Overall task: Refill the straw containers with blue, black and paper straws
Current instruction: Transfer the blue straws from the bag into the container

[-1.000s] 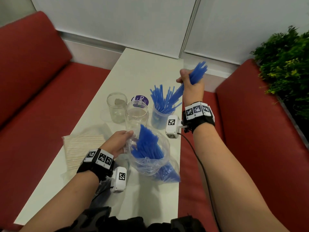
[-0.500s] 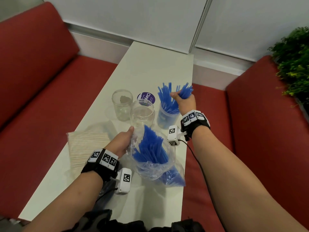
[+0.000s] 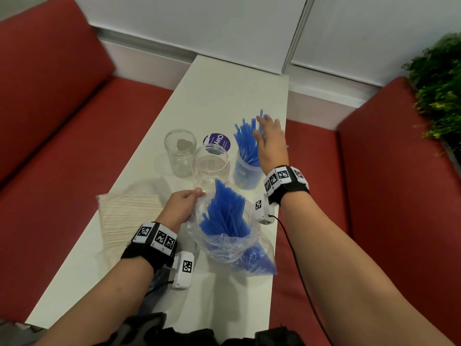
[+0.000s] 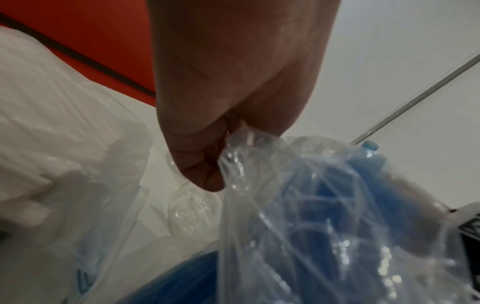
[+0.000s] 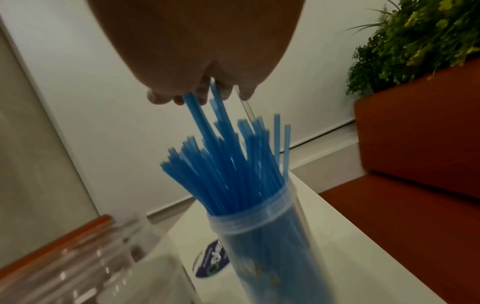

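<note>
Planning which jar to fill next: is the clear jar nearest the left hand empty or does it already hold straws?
Empty. The middle jar shows only clear walls, unlike the right jar, packed with blue straws.

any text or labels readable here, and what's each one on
"Clay": large white letters on the round purple sticker on the table; the word runs on behind the clear jar, so the rest is hidden.
Small white lines beside it on the sticker: too small to read.
Same sticker in the right wrist view: blurred, unreadable.
Black-and-white square code tags on the wristbands: patterns only, no words.
</note>
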A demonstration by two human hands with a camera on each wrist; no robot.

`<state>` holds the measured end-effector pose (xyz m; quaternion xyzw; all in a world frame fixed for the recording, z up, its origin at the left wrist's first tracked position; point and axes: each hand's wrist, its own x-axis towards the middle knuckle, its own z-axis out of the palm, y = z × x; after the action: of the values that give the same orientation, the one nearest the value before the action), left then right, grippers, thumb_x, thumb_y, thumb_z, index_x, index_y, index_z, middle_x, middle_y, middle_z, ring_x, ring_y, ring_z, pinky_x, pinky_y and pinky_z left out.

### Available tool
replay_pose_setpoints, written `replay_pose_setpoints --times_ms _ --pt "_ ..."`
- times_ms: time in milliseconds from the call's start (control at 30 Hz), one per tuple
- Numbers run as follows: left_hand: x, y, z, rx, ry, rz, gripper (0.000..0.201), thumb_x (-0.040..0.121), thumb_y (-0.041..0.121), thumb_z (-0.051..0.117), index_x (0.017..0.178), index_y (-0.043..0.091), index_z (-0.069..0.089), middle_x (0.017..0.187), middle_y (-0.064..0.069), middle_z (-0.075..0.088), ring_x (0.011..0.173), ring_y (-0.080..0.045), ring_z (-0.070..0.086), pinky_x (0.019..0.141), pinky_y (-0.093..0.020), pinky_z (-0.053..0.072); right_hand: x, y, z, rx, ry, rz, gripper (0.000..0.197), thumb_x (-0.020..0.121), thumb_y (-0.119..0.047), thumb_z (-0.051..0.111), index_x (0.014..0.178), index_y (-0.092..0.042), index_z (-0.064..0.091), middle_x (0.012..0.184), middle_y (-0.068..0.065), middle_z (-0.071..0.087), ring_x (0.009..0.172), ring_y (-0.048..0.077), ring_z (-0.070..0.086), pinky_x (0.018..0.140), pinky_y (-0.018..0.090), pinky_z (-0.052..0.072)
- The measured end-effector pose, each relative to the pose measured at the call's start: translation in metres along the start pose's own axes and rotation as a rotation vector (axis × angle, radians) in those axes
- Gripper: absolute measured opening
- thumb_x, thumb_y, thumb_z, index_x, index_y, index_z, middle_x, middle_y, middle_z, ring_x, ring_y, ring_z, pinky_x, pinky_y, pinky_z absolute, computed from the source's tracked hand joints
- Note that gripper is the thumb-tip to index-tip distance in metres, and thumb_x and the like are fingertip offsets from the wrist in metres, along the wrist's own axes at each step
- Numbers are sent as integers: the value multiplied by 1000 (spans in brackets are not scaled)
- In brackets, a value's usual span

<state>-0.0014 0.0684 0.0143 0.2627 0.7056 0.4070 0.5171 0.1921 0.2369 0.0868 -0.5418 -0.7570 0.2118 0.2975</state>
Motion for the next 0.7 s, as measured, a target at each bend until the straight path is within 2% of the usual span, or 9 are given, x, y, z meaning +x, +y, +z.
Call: replay_pose_setpoints --times_ms 100,167,233,300,400,467,567,600,700 --pt "-3 2 -3 44 -35 -15 38 96 54 59 111 22 74 93 -13 76 81 -30 69 78 -37 55 -12 13 14 -188 -176 111 60 107 -49 32 159 -22 21 169 4 8 155 29 -7 124 52 -4" --pt "-4 1 -5 98 -39 -1 43 93 54 64 119 22 71 108 -12 74 81 -24 65 72 -34 51 -21 15 16 -147 -97 83 59 106 -51 34 158 -24 26 169 4 7 155 29 -8 124 52 -8" --pt "-4 0 -7 135 -35 14 48 92 48 68 130 20 65 120 -2 69 82 -14 61 67 -29 48 -23 9 11 -116 38 20 57 106 -49 38 156 -24 30 169 2 8 155 29 -8 122 50 -10" --pt "-4 -1 -8 137 -38 12 53 92 41 70 137 17 60 124 0 65 87 -10 60 71 -29 49 -14 1 5 -192 95 -16 61 106 -48 37 159 -21 23 169 0 4 155 30 -10 121 50 -12" --pt "-5 -2 -9 182 -54 30 51 93 35 70 138 13 60 123 -4 67 88 -11 62 72 -29 50 7 -10 -2 -381 49 -22 71 106 -50 32 161 -17 3 169 0 -7 154 34 -14 120 54 -12" --pt "-6 -1 -10 235 -52 65 44 95 32 68 133 11 63 117 -5 70 78 -14 63 65 -28 50 14 -12 -1 -455 -106 6 72 107 -51 26 161 -15 -4 168 -1 -12 153 32 -16 120 54 -13" --pt "-6 -2 -14 332 -54 129 29 98 26 63 121 11 72 101 -7 75 61 -12 57 54 -24 48 7 -13 3 -546 -367 101 62 109 -43 24 161 -15 5 169 0 -1 155 30 -11 122 59 -5" --pt "-6 -3 -15 366 -58 144 24 99 24 61 115 12 74 97 -9 76 60 -12 57 53 -24 48 3 -14 2 -521 -342 86 57 110 -37 26 161 -16 12 169 1 6 155 31 -7 122 59 -3" --pt "-7 -6 -18 434 -69 143 22 99 22 60 103 12 78 88 -8 76 62 -16 59 53 -25 47 -17 -27 -2 -235 27 -133 45 106 -15 37 150 -17 43 157 8 40 151 34 22 124 52 12"
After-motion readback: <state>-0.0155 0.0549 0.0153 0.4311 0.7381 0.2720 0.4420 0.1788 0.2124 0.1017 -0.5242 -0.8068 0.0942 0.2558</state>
